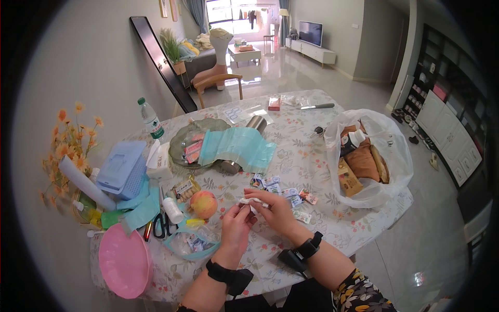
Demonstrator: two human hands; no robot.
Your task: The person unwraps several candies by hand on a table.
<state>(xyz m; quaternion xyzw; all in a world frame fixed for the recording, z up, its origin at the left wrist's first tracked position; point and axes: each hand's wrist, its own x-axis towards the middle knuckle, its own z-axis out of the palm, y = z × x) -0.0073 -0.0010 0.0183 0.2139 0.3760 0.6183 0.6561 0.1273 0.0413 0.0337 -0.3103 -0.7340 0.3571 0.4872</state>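
Observation:
Both of my hands meet over the near part of the table, with a crumpled white tissue or wrapper [255, 201] between their fingers. My left hand [238, 224] holds it from below left, and my right hand [275, 210] pinches it from above right. Whether something lies inside it cannot be told. Just beyond my right hand several small printed packets [290, 193] are scattered on the floral tablecloth [296, 156]. Left of my hands sit a red-yellow round fruit [203, 204] and an open clear bag with a blue rim [191, 243], holding more packets.
Scissors [159, 225], a white bottle [172, 210], a pink plastic basin [124, 261] and a blue basket [121, 171] crowd the left. A glass dish [187, 156] and steel tumbler [257, 124] stand beyond. A filled plastic bag [397, 163] is at right; a knife [317, 106] lies at the far edge.

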